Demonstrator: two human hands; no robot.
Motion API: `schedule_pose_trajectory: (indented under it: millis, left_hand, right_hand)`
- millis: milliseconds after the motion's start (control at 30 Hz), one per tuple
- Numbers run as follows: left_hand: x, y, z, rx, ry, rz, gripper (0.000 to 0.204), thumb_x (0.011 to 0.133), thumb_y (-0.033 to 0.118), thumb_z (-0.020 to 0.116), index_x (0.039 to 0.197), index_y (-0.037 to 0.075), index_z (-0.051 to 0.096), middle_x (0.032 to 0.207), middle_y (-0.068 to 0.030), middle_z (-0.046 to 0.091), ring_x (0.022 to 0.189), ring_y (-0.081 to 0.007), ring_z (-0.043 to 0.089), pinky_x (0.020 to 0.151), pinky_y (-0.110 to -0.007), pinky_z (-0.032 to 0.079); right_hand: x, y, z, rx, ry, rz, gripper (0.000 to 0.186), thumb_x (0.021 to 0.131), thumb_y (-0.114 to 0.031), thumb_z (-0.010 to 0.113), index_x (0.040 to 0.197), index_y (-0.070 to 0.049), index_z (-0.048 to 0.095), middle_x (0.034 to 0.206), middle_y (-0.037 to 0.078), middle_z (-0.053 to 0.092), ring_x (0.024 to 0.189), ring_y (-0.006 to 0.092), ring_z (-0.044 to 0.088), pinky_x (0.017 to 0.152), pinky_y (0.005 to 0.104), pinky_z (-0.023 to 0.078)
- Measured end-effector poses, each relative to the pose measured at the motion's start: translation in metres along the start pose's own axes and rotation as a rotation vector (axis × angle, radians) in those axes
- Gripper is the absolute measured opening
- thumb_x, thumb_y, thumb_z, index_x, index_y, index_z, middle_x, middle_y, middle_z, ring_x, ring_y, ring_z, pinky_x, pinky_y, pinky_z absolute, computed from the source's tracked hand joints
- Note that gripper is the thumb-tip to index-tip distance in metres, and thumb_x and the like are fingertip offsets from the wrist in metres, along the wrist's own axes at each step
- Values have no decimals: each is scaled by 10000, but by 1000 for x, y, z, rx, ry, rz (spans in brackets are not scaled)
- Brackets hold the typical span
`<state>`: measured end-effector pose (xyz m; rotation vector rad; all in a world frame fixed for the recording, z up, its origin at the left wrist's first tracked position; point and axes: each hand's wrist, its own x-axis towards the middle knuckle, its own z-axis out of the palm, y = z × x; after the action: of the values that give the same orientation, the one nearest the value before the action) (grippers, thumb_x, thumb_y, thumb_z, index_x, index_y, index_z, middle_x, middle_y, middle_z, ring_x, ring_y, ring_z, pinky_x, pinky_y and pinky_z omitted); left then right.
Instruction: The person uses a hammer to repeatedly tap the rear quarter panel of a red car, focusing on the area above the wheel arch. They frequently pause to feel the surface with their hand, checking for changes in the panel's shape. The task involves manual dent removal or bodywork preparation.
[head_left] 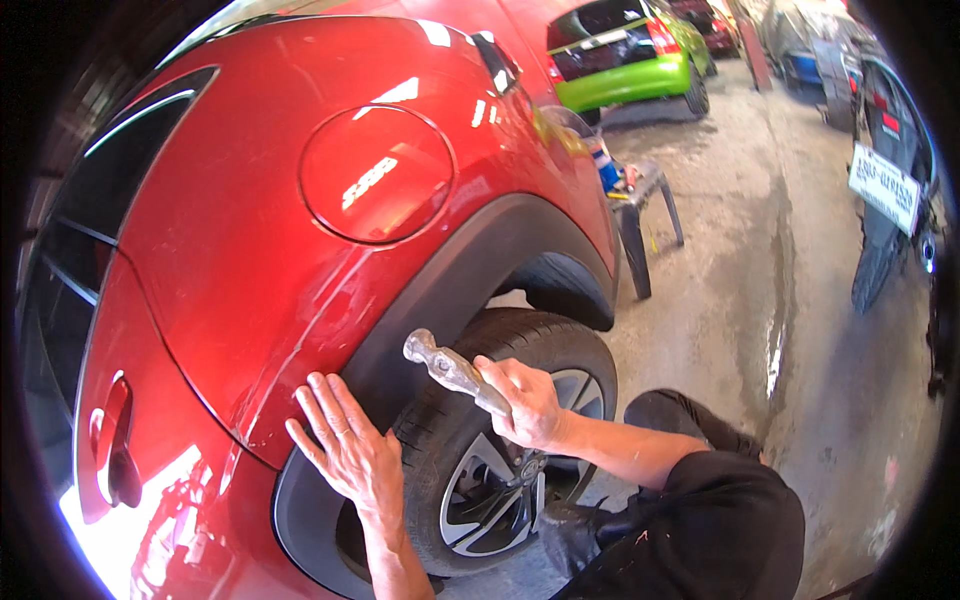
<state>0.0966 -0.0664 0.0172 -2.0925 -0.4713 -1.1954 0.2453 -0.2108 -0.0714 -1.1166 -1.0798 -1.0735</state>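
Hammer (455,375) was in the right hand (528,405), fingers curled round it, in front of the tyre (425,490). It looked hard and heavy at the top, so best held low. The left hand (352,440) was open and flat by the arch (470,245); I couldn't tell if it pressed. The red car (240,230) looked slick, stiff and easy to scratch.

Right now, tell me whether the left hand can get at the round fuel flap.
Probably yes: the left hand is open, and only red bodywork lies between it and the round fuel flap; the hammer in the right hand sits off to the side.
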Motion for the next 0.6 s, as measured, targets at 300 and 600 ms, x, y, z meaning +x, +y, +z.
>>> schedule_pose_trajectory:
  millis: [300, 600]
  left_hand:
    - [5, 4, -7, 19, 56, -105, 1175, 488, 220, 949, 1517, 54, 408, 1625, -214, 288, 1516, -401, 246, 1233, -587, 164]
    - [14, -1, -27, -119, 19, -111, 1072, 776, 691, 707, 1514, -21, 394, 1612, -241, 290, 1523, -403, 219, 1219, -622, 92]
  right_hand:
    - [-2, 27, -26, -107, 19, -32, 600, 875, 79, 637, 1444, -18, 474, 961, 211, 685, 619, 299, 646, 562, 388, 526]
    - [53, 42, -36, -116, 65, -72, 540, 915, 100, 589, 1435, 93, 440, 928, 243, 655, 700, 346, 655, 648, 372, 538]
